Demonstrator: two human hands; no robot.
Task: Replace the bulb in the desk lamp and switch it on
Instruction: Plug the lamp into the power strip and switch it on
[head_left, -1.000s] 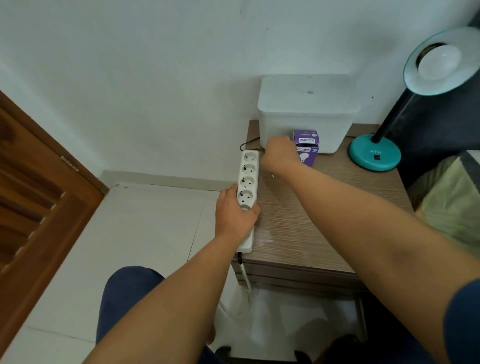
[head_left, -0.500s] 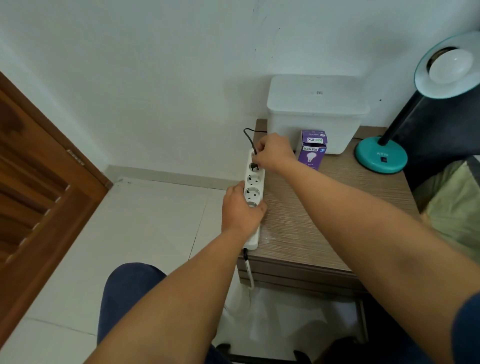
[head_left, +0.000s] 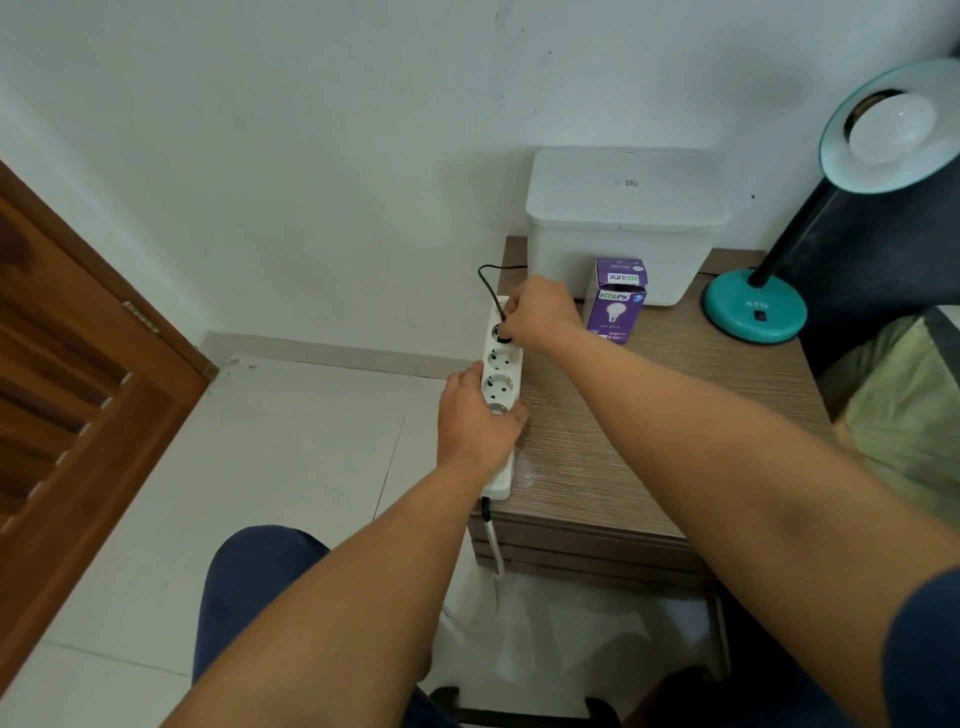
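Observation:
A teal desk lamp (head_left: 753, 309) stands at the table's far right, its shade tilted toward me with a white bulb (head_left: 891, 127) in it. A white power strip (head_left: 501, 387) lies along the table's left edge. My left hand (head_left: 475, 421) grips its near half. My right hand (head_left: 537, 312) pinches a black plug (head_left: 503, 332) that sits in the strip's farthest socket. The plug's black cord (head_left: 485, 283) loops up behind the strip. A purple bulb box (head_left: 615, 301) stands just right of my right hand.
A white lidded plastic box (head_left: 623, 223) sits against the wall behind the bulb box. The wooden bedside table (head_left: 623, 467) has a drawer front below. A brown wooden door (head_left: 78, 389) is at the left, a greenish pillow (head_left: 904, 410) at the right.
My right hand has brought the black plug from the back of the table to the strip's farthest socket and now presses it in. My left hand keeps its hold on the strip.

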